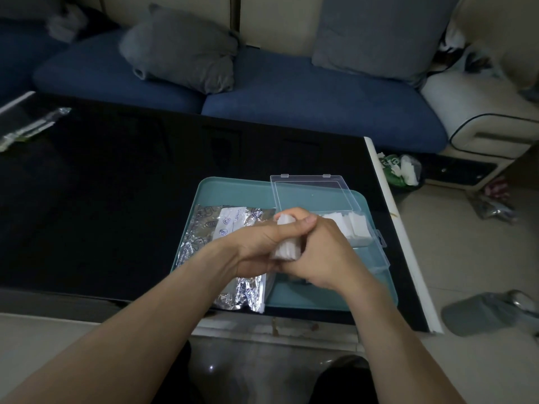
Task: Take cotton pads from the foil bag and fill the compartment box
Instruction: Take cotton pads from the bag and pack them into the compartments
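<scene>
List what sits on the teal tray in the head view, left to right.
foil bag → left hand → stack of cotton pads held by both hands → right hand → clear compartment box, lid open, pads already in its far compartment.

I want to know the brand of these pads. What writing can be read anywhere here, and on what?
White label on the foil bag: printed text and round symbols, too blurred to read.
Green bag on the floor: white lettering, too small to read.
Nothing else bears writing.
</scene>
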Demonstrator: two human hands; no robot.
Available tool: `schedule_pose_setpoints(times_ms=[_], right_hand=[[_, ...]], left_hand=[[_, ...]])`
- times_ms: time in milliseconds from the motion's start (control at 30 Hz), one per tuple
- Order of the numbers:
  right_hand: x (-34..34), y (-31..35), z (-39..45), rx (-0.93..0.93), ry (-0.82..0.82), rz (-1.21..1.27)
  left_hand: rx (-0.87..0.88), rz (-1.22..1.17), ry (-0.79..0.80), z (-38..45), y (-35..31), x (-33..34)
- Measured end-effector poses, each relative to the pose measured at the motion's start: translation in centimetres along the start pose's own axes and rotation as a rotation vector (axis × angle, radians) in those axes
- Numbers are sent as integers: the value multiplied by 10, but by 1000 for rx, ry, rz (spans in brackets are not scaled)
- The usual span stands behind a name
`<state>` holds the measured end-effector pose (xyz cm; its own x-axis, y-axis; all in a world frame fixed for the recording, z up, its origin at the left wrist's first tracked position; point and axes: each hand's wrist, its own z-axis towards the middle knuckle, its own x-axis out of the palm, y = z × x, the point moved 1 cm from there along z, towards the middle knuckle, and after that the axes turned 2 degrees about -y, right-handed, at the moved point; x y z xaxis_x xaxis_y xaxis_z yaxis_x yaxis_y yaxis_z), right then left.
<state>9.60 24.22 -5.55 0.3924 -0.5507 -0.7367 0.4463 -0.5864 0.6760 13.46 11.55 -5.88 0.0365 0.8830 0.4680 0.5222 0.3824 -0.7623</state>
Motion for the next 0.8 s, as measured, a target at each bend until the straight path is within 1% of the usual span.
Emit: schedule_pose_setpoints(times_ms=[100,200,300,433,567,633,733,800], right_hand=[[-1,-2,0,10,-5,18],[-2,-3,-2,-7,50,67],[-3,-2,-2,-44,3,74],[-3,-2,0,-49,-46,14],[-8,2,-1,13,-92,-162],[-8,2,-1,24,-39,-141],[-11,-2,-3,60,124,48],[-19,-7,-6,95,200,132]], left_hand=[[-4,66,8,-1,1,-2],[70,31,1,-1,0,-4],[127,27,-11,-1,-2,-3],[154,40,-95,1,0,0],[135,13,-70,3,1,1],[125,21,-75,3,1,0],[114,114,-67,3,0,-4],[90,128,-60,2,-2,-7]])
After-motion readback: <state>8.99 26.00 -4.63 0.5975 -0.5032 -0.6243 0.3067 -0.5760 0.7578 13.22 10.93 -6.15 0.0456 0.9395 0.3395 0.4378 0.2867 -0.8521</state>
